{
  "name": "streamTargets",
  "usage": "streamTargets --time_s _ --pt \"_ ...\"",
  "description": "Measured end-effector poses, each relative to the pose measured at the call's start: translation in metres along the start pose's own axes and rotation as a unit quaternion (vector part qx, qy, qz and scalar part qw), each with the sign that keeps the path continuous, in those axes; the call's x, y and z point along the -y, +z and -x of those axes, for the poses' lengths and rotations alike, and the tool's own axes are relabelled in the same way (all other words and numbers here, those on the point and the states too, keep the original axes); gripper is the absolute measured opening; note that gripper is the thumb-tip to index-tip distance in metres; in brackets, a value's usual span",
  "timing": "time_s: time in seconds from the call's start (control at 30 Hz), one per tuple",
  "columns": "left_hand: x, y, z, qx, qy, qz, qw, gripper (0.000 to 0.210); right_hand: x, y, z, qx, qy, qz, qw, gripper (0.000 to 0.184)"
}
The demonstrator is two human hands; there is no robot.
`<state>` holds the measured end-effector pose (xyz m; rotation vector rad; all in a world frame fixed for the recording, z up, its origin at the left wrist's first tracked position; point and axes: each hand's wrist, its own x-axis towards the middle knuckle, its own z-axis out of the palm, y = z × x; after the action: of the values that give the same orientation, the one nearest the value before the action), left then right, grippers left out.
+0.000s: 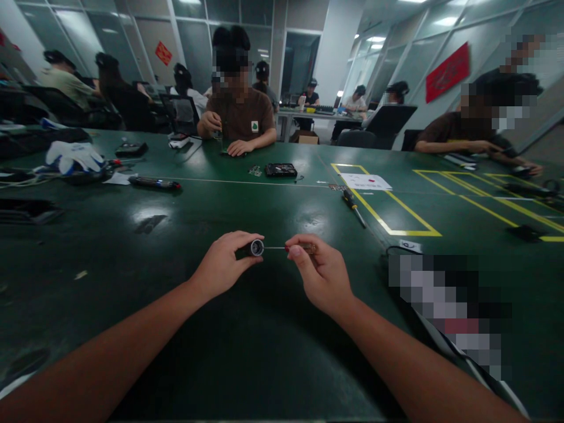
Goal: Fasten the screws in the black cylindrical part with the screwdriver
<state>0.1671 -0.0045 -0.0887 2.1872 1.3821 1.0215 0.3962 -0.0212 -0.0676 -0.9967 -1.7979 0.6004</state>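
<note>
I have the left hand (220,267) near the middle of my view, thumb and fingers closed around a dark cylinder (256,248), its pale-rimmed round end turned toward my camera. Just to the right, the right hand (324,270) grips a thin screwdriver (311,249) by its amber handle, the shaft running left to the side of the cylinder; from here I cannot tell whether the tip touches it. Both things are held over the near part of the green table (247,364). Beyond them to the right I see a black-and-yellow screwdriver (351,201) lying beside a yellow outline (412,233), with a white sheet (365,181) farther off. A black case (281,170) sits farther away, toward the center. On my far left, a white glove (73,157) rests in a pile, and a dark tubular tool (154,183) lies to its right. Across the table a co-worker in a brown shirt (259,117) has both hands at the table edge
</note>
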Motion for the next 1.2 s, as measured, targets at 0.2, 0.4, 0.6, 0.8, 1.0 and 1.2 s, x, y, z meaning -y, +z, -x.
streamTargets --time_s 0.2,0.4,0.6,0.8,1.0,1.2 --pt "0.0019 0.0008 0.0005 0.0 0.0 0.002 1.0 0.036 0.0011 -0.0004 0.0006 0.003 -0.007 -0.003 1.0 0.023" --pt "-0.0008 -0.0007 0.0011 0.003 0.001 0.008 1.0 0.036 0.0016 -0.0007 0.0001 -0.006 -0.007 -0.004 1.0 0.021" --pt "0.0014 -0.0006 0.0016 0.0 0.007 0.013 1.0 0.037 0.0024 0.0002 0.0003 0.001 -0.007 0.021 1.0 0.02" --pt "0.002 -0.0014 0.0016 0.002 0.005 0.018 1.0 0.036 0.0034 -0.0009 0.0001 0.018 -0.017 0.013 1.0 0.02" --pt "0.0005 -0.0011 0.0015 0.008 0.0 0.012 1.0 0.038 0.0015 -0.0009 0.0009 0.01 -0.017 -0.006 1.0 0.02" --pt "0.0009 0.0001 0.0008 0.008 0.01 0.017 1.0 0.037 -0.0007 -0.0011 0.0002 0.036 -0.027 -0.015 0.999 0.017"
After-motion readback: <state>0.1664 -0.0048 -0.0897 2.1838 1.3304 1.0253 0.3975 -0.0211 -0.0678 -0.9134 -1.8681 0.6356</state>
